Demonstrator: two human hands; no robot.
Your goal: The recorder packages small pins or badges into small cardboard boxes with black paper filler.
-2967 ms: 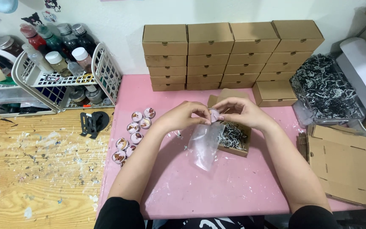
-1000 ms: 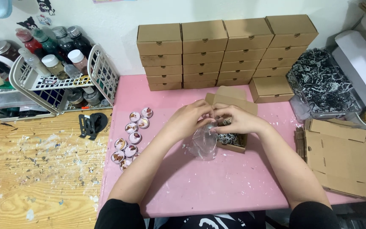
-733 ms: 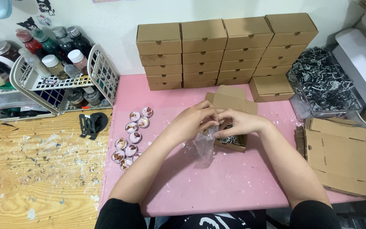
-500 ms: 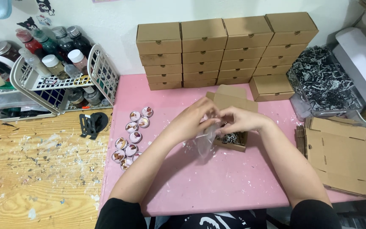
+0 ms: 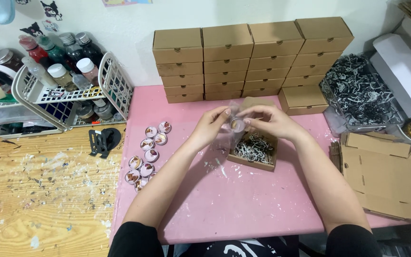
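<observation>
My left hand (image 5: 211, 126) and my right hand (image 5: 268, 121) meet above the pink mat (image 5: 224, 200), both pinching a clear plastic bag (image 5: 228, 136) with a small round badge (image 5: 237, 124) inside it. Just below and to the right sits an open brown cardboard box (image 5: 255, 150) filled with black-and-white shredded paper. Several round badges (image 5: 147, 150) lie in a loose column on the mat to the left of my left forearm.
Stacks of closed brown boxes (image 5: 250, 59) line the wall, one more box (image 5: 304, 99) beside them. A clear tub of shredded paper (image 5: 360, 93) and flat cardboard (image 5: 391, 173) lie right. A white wire basket of bottles (image 5: 67, 85) and a black tool (image 5: 102, 141) are left.
The bag hung open between my hands three seconds ago. Both hands have since closed in over the box and the bag is gathered tightly around the badge.
</observation>
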